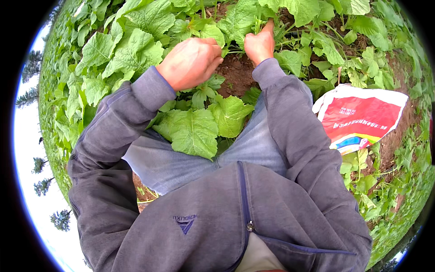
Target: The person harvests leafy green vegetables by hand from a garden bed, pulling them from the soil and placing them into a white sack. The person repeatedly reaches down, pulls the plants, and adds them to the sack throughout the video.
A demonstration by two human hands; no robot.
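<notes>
Broad, toothed green leaves of a leafy crop (149, 17) surround both of my hands. My left hand (193, 63) is curled, back up, beside a leaf (212, 34); its fingertips are mostly hidden, so whether it pinches anything does not show. To the right, my right hand (260, 42) reaches in among thin stems, one finger stretched forward under the foliage and its tip hidden. A patch of reddish-brown soil (236, 73) shows between and below the hands. Larger leaves (193, 131) spread between my denim-clad knees.
A red and white printed sack (363, 112) bearing writing lies on the plants at my right. Dense crop rows (61, 85) extend to the left, with trees (61, 219) beyond. More low plants and a strip of bare soil (390, 149) run along the right.
</notes>
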